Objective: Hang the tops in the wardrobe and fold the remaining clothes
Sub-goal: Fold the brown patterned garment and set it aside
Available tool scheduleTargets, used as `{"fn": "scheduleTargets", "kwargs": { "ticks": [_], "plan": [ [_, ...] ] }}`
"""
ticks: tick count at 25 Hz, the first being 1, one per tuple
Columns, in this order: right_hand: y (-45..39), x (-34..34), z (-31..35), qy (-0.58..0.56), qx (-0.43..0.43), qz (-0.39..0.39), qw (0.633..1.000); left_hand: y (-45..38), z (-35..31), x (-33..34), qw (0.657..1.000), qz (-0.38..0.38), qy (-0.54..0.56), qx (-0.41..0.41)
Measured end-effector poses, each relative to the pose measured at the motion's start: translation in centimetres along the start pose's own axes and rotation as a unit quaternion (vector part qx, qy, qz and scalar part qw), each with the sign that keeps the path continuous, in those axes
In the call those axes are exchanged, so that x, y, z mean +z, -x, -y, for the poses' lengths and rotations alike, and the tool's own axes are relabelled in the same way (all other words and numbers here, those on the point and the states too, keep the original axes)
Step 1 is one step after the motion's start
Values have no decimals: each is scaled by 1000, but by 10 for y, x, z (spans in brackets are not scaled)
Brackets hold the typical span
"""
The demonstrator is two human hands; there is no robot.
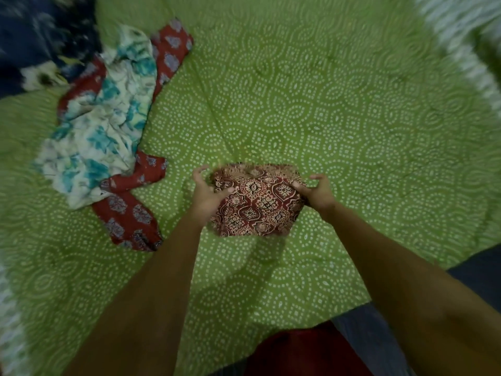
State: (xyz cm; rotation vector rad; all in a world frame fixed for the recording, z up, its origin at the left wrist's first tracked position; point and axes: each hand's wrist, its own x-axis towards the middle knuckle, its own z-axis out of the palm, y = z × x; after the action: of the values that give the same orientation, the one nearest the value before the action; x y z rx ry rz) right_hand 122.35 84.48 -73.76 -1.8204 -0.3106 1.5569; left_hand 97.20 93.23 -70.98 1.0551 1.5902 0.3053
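— Both forearms reach out; left hand (207,194) and right hand (315,189) pinch the folded maroon printed cloth (257,204) between curled fingers.

— Uneven pull could undo the fold, I'd say.

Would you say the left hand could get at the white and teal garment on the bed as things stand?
Probably not right away: the left hand grips the folded maroon print cloth. The white and teal garment lies apart, with open green bedspread between.

Matt printed cloth bundle (257,204) (soft, creased) on cotton-like bedspread (352,118).
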Motion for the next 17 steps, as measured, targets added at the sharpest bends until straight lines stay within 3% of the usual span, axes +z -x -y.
{"fn": "scheduleTargets", "kwargs": {
  "ticks": [2, 4, 7, 10, 12, 14, 16, 17],
  "plan": [
    [40, -10, 10, -34, -59, 4, 998, 32, -23, -2, 996, 84, 3, 38],
    [81, -20, 16, 9, -95, 40, 995, 64, -41, -2, 988, 136, -57, 46],
    [130, -43, 19, 135, -130, 26, 982, 112, -62, 21, 964, 44, -248, 88],
    [167, -82, 32, 281, -185, -54, 940, 162, -93, 54, 892, -82, -423, 140],
    [188, -121, 44, 322, -219, -107, 915, 187, -116, 75, 859, -118, -473, 157],
    [213, -177, 56, 314, -239, -150, 906, 207, -144, 97, 869, -63, -450, 196],
    [248, -237, 74, 220, -240, -116, 938, 232, -180, 120, 937, 73, -282, 192],
    [273, -267, 86, 177, -232, -80, 953, 252, -201, 134, 954, 132, -202, 178]
  ]
}}
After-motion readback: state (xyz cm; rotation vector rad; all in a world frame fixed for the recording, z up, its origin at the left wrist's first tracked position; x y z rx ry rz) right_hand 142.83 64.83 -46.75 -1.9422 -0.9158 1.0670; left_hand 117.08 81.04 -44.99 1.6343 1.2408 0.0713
